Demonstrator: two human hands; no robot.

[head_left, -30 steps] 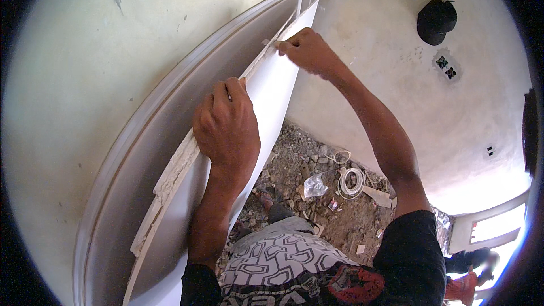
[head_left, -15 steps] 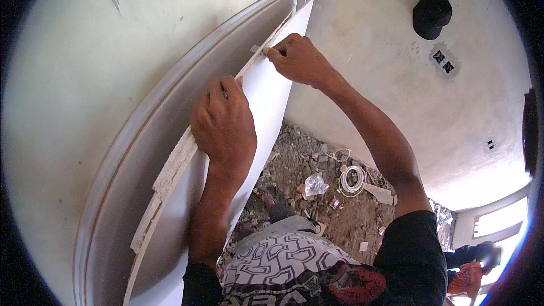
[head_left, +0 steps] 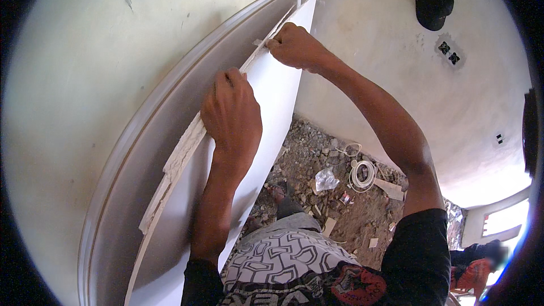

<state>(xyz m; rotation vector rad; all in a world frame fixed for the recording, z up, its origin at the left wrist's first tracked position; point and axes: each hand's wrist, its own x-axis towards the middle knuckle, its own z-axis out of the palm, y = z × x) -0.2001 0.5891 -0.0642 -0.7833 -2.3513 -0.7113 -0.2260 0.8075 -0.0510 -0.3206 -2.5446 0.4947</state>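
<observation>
Currently both hands are on a large white board (head_left: 272, 113) — a flat panel, probably plasterboard — standing tilted against the curved moulding (head_left: 141, 153) of the pale wall (head_left: 85, 79) on the left. The board's rough, crumbly upper edge (head_left: 181, 158) runs from lower left up toward the far corner of the room.

Left hand (head_left: 232, 116): laid palm-down on the face of the board, fingers together and curled over the ragged edge, pressing it toward the moulding. Right hand (head_left: 294, 45): farther up the same edge, closed in a loose fist with the fingertips pinching the edge near the top corner; whether it holds a small broken flake I cannot tell.

Board position: leaning on the left wall, top corner almost touching the far wall (head_left: 374, 51), lower part running out of view at the bottom left.

Judged step — seating the panel against the moulding and working along its broken edge, not yet finished, since a gap shows between edge and moulding. The next move would call for steady palm pressure from the left hand while the right adjusts the top corner; the edge looks brittle and could crumble under a hard pinch.

Near the person's feet lies rubble floor (head_left: 317, 164) with a coil of white cable (head_left: 362, 174) and a clear plastic scrap (head_left: 326, 179). A black cap (head_left: 433, 4) hangs on the far wall.
</observation>
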